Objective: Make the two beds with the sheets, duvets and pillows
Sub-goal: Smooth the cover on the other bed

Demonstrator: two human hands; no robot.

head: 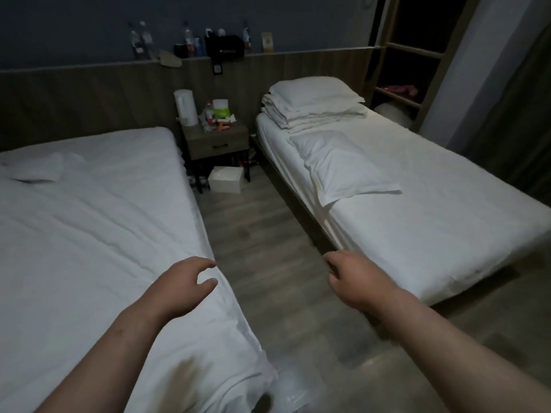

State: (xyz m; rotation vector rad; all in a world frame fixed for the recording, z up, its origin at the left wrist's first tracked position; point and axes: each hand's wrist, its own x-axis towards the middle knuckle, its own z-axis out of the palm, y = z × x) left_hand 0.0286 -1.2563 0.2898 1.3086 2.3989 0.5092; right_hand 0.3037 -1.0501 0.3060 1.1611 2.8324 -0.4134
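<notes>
Two bare forearms reach forward from the bottom edge. Left hand [185, 286] hovers over the near side edge of the left bed [89, 234]; its fingers [206, 262] are loosely curved, thumb and forefinger spread apart, holding nothing. Right hand [354, 281] hangs over the floor [268, 234] between the beds, close to the frame of the right bed [447, 219]; its fingers [330, 259] droop, loosely curled, and grip nothing.

Under and to the left of the left fingers: a white cover [104, 278] spread over the whole left bed, wrinkled, its edge draping down the side. Far ahead of them, toward the head of that bed, lies a small folded cloth [35, 171].

Ahead of the right fingers: the right bed has a white sheet on it. One pillow [343, 165] lies flat and askew in the upper half, a corner hanging over the aisle side. At the head sits a stack of folded linen [310, 116] with a second pillow [313, 90] on top.

Between the two hands and well beyond: a nightstand [216, 138] against the wall, cluttered, with a white kettle [185, 107] at its left corner. A white box [225, 178] sits on the floor below it. Bottles [143, 40] line the ledge [89, 65] on the wall above.
</notes>
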